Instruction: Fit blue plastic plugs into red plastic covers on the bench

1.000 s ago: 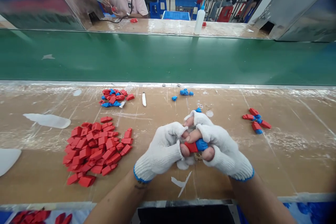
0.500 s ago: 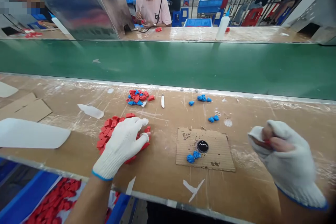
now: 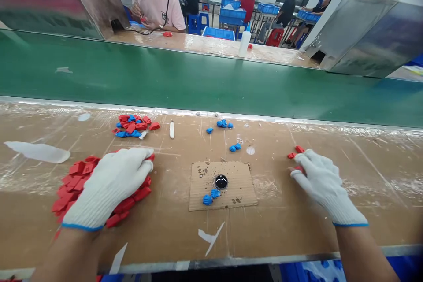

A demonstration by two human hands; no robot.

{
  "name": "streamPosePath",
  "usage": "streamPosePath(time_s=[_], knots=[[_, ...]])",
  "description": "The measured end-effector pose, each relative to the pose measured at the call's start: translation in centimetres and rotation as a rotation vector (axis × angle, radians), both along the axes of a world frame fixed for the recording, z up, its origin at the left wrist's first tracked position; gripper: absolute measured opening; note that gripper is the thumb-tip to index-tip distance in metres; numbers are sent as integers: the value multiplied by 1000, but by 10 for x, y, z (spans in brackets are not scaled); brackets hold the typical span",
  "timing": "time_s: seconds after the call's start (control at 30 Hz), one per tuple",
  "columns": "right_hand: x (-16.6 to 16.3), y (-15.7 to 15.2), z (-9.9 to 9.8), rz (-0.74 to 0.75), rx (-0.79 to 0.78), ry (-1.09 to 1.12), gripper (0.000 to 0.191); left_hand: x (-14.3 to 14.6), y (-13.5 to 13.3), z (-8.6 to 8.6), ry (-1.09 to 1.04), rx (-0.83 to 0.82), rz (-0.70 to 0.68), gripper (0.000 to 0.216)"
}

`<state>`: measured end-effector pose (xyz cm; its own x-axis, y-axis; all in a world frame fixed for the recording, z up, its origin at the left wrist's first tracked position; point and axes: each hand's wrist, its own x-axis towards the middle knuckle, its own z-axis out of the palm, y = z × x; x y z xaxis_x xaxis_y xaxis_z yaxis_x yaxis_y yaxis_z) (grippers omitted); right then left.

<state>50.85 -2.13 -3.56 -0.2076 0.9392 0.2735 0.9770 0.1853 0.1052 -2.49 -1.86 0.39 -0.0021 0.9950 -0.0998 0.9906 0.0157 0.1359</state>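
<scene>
My left hand (image 3: pixel 114 183), in a white knitted glove with a blue cuff, rests on a pile of small red plastic pieces (image 3: pixel 74 185). Its thumb and index finger close together at a red piece (image 3: pixel 152 157); the other fingertips are hidden. On the right, my gloved right hand (image 3: pixel 319 180) is low over the table, thumb and fingers apart. One red piece (image 3: pixel 299 168) shows between thumb and index finger, and two loose red pieces (image 3: pixel 291 155) lie just beyond. Between the hands, a cardboard square (image 3: pixel 243 185) bears a small round dish of dark liquid (image 3: pixel 221 182) and blue pieces (image 3: pixel 207 199).
Behind the pile sit a mixed red and blue heap (image 3: pixel 135 125), a white-handled tool (image 3: pixel 172 130) and a pale flat strip (image 3: pixel 39 152). More blue pieces (image 3: pixel 224 124) lie beyond the cardboard. A green belt (image 3: pixel 198 81) crosses behind; a person (image 3: pixel 155 4) sits opposite.
My right hand has moved down to the table and opened from a fist; red pieces now lie there. My left thumb and fingers have drawn together on the pile. The view has turned right.
</scene>
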Motion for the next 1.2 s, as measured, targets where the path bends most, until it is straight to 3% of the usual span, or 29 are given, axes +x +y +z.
streamPosePath(time_s=[0.1, 0.2, 0.33, 0.43, 0.53, 0.63, 0.8, 0.93, 1.07, 1.2], knots=[[-21, 17, 15, -26, 99, 147, 17, 28, 8, 16, -433, 227, 142, 16], [-80, 46, 19, 224, -108, 273, 13, 71, 22, 20, -1062, 405, 96, 14], [-143, 85, 5, 382, -285, 294, 16, 108, 40, -3, -1634, 338, 115, 25], [-150, 93, -4, 395, -326, 345, 17, 108, 43, -24, -1852, 266, 179, 22], [-141, 79, 1, 360, -296, 422, 16, 101, 40, -35, -1949, 179, 186, 29], [-139, 50, 18, 385, -294, 493, 15, 99, 36, -36, -1989, 107, 147, 33], [-165, 7, 47, 690, -412, 509, 19, 105, 34, -35, -1986, 24, 106, 33], [-185, 6, 55, 800, -452, 345, 26, 106, 35, -40, -1970, 21, 120, 33], [-191, 14, 51, 819, -361, 152, 25, 103, 38, -42, -1990, 53, 118, 29], [-188, 13, 43, 816, -341, 157, 25, 103, 38, -40, -2010, 72, 120, 27]])
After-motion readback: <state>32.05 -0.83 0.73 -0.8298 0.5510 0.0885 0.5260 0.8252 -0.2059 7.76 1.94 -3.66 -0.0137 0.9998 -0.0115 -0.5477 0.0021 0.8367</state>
